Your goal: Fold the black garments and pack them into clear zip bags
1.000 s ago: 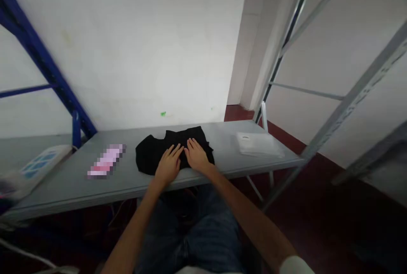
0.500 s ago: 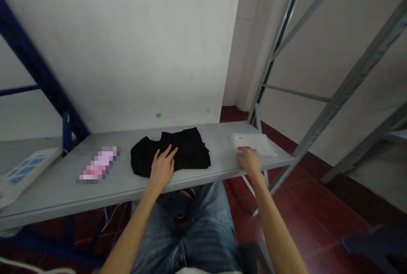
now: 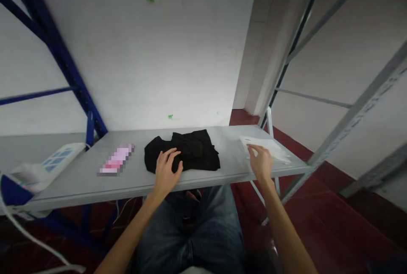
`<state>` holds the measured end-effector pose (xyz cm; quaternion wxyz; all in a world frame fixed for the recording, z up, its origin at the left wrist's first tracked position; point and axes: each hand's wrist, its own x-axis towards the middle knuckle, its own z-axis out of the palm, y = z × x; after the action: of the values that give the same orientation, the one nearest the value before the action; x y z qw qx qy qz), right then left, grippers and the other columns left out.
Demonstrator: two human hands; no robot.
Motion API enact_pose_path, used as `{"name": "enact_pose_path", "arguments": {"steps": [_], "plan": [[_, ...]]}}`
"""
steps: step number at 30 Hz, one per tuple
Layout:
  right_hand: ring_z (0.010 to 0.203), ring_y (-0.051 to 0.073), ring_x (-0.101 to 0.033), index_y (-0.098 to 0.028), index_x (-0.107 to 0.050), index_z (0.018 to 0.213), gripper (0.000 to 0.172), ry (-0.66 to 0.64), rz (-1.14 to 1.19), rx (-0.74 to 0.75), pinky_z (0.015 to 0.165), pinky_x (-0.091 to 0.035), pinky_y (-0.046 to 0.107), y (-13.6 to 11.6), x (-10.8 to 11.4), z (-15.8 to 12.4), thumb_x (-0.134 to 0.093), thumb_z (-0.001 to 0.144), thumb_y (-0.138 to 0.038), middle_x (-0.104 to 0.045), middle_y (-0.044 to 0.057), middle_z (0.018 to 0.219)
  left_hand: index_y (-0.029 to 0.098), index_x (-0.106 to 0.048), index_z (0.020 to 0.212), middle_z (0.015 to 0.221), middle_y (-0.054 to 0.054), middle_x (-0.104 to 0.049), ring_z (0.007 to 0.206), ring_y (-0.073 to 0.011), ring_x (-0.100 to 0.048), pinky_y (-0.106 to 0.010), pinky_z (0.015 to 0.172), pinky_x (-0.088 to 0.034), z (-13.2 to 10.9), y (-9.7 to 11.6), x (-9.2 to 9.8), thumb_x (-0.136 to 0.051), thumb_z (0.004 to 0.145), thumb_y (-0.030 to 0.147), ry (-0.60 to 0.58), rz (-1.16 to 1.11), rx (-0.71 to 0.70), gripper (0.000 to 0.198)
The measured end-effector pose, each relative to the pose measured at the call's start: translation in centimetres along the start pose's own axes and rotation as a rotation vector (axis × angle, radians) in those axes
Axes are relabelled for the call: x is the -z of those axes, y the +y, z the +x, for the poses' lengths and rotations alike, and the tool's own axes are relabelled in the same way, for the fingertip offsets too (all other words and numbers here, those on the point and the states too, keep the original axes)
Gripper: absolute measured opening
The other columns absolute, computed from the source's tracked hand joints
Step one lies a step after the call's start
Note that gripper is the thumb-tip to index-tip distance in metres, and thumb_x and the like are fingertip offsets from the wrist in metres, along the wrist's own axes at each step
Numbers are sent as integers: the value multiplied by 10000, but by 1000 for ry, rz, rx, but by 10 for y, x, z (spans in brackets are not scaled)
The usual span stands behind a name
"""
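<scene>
A folded black cloth garment lies on the middle of the grey shelf board. My left hand rests at its left front part, fingers spread and curved over the fabric. Further right, a flat whitish plastic bag, perhaps one of a stack, lies near the board's right end. My right hand is at the bag's left side, its fingertips pinched together at the edge. The hand covers part of the bag.
A pixelated pink item lies left of the garment. A white power strip with blue patches is at the far left, near a white cable. Blue posts and grey metal posts frame the shelf, with a white wall behind.
The view has shifted, so everything sits further right. My right fingers have drawn together at the bag's edge. My left hand stays on the garment, its fingers more curled.
</scene>
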<state>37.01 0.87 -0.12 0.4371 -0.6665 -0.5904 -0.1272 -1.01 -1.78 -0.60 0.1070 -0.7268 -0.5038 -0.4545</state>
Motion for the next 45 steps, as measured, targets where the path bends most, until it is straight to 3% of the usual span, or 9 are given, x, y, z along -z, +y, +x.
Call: {"name": "enact_pose_path", "arguments": {"steps": [3, 6, 9, 11, 15, 19, 27, 36, 45], "plan": [[1054, 270, -648, -213, -795, 1118, 314, 166, 137, 206, 975, -478, 422, -52, -7, -7, -513, 1048, -333, -771, 113, 1102, 240, -564, 1356, 1155, -83, -673, 1089, -245, -659, -450, 1027, -535, -2, 8, 13, -588, 972, 267, 7, -62, 24, 385], [1065, 238, -660, -264, -789, 1139, 246, 132, 272, 444, 985, -470, 408, -115, -16, -32, -560, 1050, -267, -769, 75, 1099, 264, -500, 1462, 1028, -36, -672, 938, -193, -673, -353, 908, -568, 0, 22, 20, -608, 991, 306, -106, -159, -64, 485], [1117, 228, -651, -286, -757, 1237, 280, -25, 360, 619, 991, -465, 393, -158, -25, -60, -565, 1049, -205, -768, 62, 1115, 250, -639, 1250, 976, -36, -689, 913, -185, -687, -319, 856, -570, -1, 32, 21, -581, 1023, 352, -180, -184, -142, 256], [1101, 226, -653, -282, -754, 1242, 282, -66, 396, 668, 987, -463, 393, -169, -29, -72, -576, 1044, -189, -772, 58, 1108, 226, -672, 1022, 918, -38, -698, 869, -181, -691, -311, 812, -567, -5, 33, 19, -535, 1047, 352, -156, -152, -135, 188], [1075, 224, -656, -291, -763, 1217, 259, -114, 390, 657, 974, -463, 394, -162, -33, -75, -599, 1040, -196, -776, 51, 1089, 217, -680, 1007, 879, -33, -703, 815, -171, -682, -305, 777, -567, -6, 25, 21, -550, 1043, 385, -36, -83, -66, 216], [1106, 224, -648, -296, -758, 1234, 266, -161, 354, 671, 977, -470, 384, -157, -34, -73, -603, 1039, -201, -771, 51, 1110, 230, -707, 1091, 1004, -59, -732, 943, -187, -699, -311, 838, -576, 3, 21, 26, -518, 1057, 359, -121, -60, -215, 231], [1133, 220, -640, -314, -772, 1200, 272, -169, 271, 672, 1015, -429, 389, -153, -35, -67, -601, 1034, -183, -777, 40, 1123, 229, -722, 1051, 910, -52, -735, 886, -200, -661, -327, 803, -561, 9, 17, 29, -452, 1076, 300, -201, 78, -311, 280], [1025, 211, -660, -265, -785, 1099, 223, -1, 214, 508, 929, -457, 366, -94, -29, -30, -571, 1052, -222, -784, 43, 1054, 230, -706, 981, 960, -49, -729, 925, -213, -680, -347, 843, -553, 26, -23, 53, -509, 1045, 369, -113, 45, -153, 249], [1032, 202, -706, -273, -775, 1187, 298, -54, 307, 442, 903, -564, 325, -99, -30, -31, -503, 1068, -239, -755, 65, 1140, 251, -724, 962, 996, -35, -701, 928, -186, -682, -280, 769, -554, 15, -9, 35, -567, 1013, 430, -225, -77, -100, 243]]}}
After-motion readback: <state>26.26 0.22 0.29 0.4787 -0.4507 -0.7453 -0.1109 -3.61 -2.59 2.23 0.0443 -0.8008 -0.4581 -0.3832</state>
